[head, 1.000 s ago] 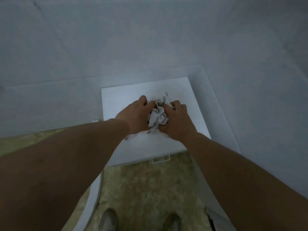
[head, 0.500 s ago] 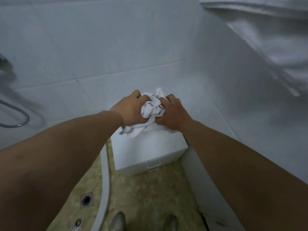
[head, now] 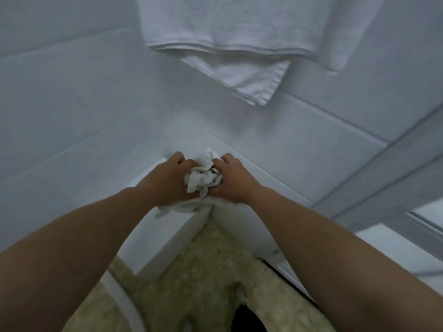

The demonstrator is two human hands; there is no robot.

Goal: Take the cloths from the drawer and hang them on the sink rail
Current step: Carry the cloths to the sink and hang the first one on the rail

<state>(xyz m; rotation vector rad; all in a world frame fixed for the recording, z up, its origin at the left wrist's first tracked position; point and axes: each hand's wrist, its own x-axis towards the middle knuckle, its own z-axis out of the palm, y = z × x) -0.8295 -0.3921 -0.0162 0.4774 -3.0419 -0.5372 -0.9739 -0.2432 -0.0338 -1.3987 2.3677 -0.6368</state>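
From the head view, the room is a bathroom corner with white tiled walls [head: 72, 104], and the joints between the tiles run as pale lines. The floor [head: 203, 271] is beige with a mottled stone pattern. A low white cabinet [head: 167, 236] stands on the floor in the corner where the two walls meet. A folded white towel [head: 239, 32] hangs flat at the top of the view, and its lower hem has a stitched border. At the right edge there is a pale frame, but I cannot tell if it belongs to a door or a window.

The cloths [head: 202, 180] are white and crumpled into one tight bundle, with some dark marks in the folds. One loose end hangs down below the left wrist. The bundle is in the air above the right edge of the cabinet top, between the two hands. The left hand [head: 167, 180] grips it from the left with curled fingers, and the right hand [head: 233, 183] grips it from the right in the same way. Both arms are bare and stretched forward.
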